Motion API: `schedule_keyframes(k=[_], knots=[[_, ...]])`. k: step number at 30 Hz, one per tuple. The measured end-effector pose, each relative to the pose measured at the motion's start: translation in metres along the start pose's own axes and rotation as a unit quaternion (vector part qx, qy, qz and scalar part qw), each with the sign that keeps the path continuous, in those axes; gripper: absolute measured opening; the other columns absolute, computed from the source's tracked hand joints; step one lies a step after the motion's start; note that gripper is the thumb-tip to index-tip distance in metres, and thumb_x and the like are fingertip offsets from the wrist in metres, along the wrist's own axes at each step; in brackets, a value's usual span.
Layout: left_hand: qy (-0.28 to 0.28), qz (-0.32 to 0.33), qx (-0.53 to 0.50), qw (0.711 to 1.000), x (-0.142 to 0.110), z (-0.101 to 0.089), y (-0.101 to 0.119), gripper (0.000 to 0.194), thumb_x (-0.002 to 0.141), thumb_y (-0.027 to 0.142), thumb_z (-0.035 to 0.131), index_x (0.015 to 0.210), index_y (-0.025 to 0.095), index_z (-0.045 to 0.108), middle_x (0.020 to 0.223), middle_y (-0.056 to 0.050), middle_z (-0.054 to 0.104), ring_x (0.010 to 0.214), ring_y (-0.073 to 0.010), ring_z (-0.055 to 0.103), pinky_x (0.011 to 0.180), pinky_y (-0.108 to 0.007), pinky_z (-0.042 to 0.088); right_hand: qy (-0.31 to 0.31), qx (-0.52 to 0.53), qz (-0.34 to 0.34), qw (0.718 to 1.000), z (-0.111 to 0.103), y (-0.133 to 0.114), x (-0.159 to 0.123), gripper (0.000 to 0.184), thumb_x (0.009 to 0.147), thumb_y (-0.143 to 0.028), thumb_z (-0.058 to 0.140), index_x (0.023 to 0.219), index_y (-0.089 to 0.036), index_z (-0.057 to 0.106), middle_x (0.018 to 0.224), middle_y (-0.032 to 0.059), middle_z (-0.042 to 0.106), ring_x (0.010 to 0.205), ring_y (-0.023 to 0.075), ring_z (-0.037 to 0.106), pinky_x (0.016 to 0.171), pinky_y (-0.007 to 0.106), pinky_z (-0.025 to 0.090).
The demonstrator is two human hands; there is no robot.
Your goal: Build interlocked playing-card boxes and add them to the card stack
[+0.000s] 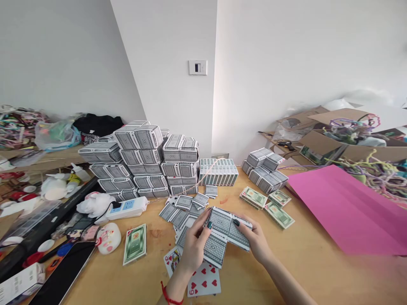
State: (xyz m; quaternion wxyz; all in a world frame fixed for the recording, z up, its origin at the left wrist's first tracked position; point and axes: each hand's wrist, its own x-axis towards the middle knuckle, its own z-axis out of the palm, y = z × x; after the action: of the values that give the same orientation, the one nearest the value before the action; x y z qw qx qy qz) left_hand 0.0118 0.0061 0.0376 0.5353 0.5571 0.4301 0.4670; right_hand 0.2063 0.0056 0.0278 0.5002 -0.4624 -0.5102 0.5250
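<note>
Between both hands is a piece built of playing cards [220, 221] with grey patterned backs, held just above the table. My left hand [194, 245] grips its left side, thumb on top. My right hand [255, 238] pinches its right end, thumb pressed on the upper face. Loose face-down playing cards [178, 217] lie scattered beyond my left hand. Under my left wrist a face-up queen [172, 259] and a six of hearts [205, 281] show, partly covered. My fingers hide some edges of the held piece.
Stacked card blocks [143, 159] stand at the back left, with a smaller pile [265, 169] at the right. Around me are a row of card boxes [219, 171], green card packs [135, 243], a power strip [128, 207], a tablet [63, 275] and a pink sheet [343, 207].
</note>
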Motion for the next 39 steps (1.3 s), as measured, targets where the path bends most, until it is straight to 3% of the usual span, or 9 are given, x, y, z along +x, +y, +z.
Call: schedule_keyframes(k=[7,14,20,24,27,30,33,35,39], knots=[[-0.002,-0.039,-0.062,0.997,0.002,0.004,0.006,0.043,0.081,0.033,0.05,0.123,0.022,0.052,0.134,-0.003,0.046,0.127,-0.0246,0.034,0.103,-0.038,0.033,0.022,-0.044,-0.002,0.999,0.001,-0.007,0.001,0.039,0.075,-0.052,0.056,0.091,-0.019,0.066,0.089,0.0056,0.066,0.082,0.0247,0.058,0.07,0.03,0.044],[-0.077,-0.109,-0.171,0.976,0.001,0.008,0.004,0.047,0.08,0.025,0.052,0.126,0.026,0.047,0.129,-0.004,0.051,0.116,-0.0249,0.049,0.094,-0.037,0.042,0.034,-0.114,0.001,0.993,-0.018,-0.006,0.012,0.039,0.076,-0.052,0.052,0.082,-0.017,0.069,0.078,0.006,0.068,0.078,0.027,0.06,0.07,0.034,0.045],[-0.09,-0.121,-0.16,0.976,0.007,0.006,-0.008,0.04,0.074,0.023,0.057,0.114,0.02,0.058,0.117,-0.008,0.061,0.108,-0.0269,0.054,0.092,-0.039,0.041,0.137,-0.15,-0.04,0.978,-0.041,0.006,0.034,0.029,0.071,-0.045,0.058,0.084,-0.02,0.068,0.087,0.0075,0.07,0.082,0.027,0.062,0.075,0.039,0.049],[-0.1,-0.124,-0.154,0.975,0.01,0.002,-0.009,0.039,0.073,0.022,0.058,0.112,0.019,0.059,0.117,-0.008,0.061,0.11,-0.0265,0.053,0.092,-0.038,0.04,0.223,-0.282,-0.078,0.93,-0.078,-0.013,0.069,0.026,0.071,-0.038,0.053,0.087,-0.022,0.065,0.094,0.0061,0.068,0.081,0.0249,0.062,0.078,0.04,0.048],[-0.105,-0.129,-0.155,0.974,0.012,0.001,-0.01,0.039,0.073,0.024,0.058,0.112,0.019,0.058,0.117,-0.008,0.06,0.109,-0.0262,0.053,0.09,-0.037,0.041,0.301,-0.401,-0.1,0.859,-0.118,-0.036,0.109,0.036,0.07,-0.032,0.049,0.102,-0.02,0.06,0.103,0.0089,0.063,0.088,0.0251,0.06,0.08,0.038,0.046],[-0.103,-0.13,-0.155,0.974,0.012,0.001,-0.013,0.04,0.072,0.024,0.059,0.111,0.019,0.058,0.115,-0.008,0.061,0.107,-0.0263,0.054,0.089,-0.038,0.042,0.357,-0.513,-0.106,0.773,-0.162,-0.051,0.153,0.052,0.066,-0.03,0.051,0.116,-0.014,0.05,0.114,0.0158,0.053,0.109,0.0323,0.046,0.091,0.043,0.037],[-0.095,-0.124,-0.155,0.976,0.013,0.003,-0.016,0.039,0.071,0.024,0.06,0.109,0.018,0.06,0.112,-0.008,0.063,0.106,-0.0261,0.055,0.089,-0.037,0.041,0.343,-0.554,-0.061,0.756,-0.195,-0.05,0.187,0.073,0.062,-0.027,0.057,0.129,-0.01,0.034,0.127,0.0201,0.04,0.12,0.0357,0.033,0.095,0.045,0.031],[-0.09,-0.126,-0.155,0.976,0.013,0.004,-0.017,0.038,0.071,0.025,0.061,0.108,0.019,0.06,0.111,-0.007,0.064,0.106,-0.0259,0.055,0.089,-0.037,0.041,0.323,-0.559,-0.011,0.763,-0.21,-0.043,0.198,0.081,0.06,-0.028,0.059,0.132,-0.011,0.028,0.131,0.0197,0.034,0.123,0.0367,0.029,0.095,0.044,0.03],[-0.093,-0.126,-0.152,0.976,0.013,0.003,-0.018,0.038,0.071,0.029,0.062,0.108,0.019,0.06,0.109,-0.007,0.064,0.105,-0.0257,0.055,0.089,-0.037,0.041,0.308,-0.547,0.018,0.778,-0.226,-0.024,0.202,0.078,0.062,-0.032,0.058,0.13,-0.008,0.031,0.119,0.0231,0.044,0.115,0.0367,0.039,0.088,0.043,0.035]])
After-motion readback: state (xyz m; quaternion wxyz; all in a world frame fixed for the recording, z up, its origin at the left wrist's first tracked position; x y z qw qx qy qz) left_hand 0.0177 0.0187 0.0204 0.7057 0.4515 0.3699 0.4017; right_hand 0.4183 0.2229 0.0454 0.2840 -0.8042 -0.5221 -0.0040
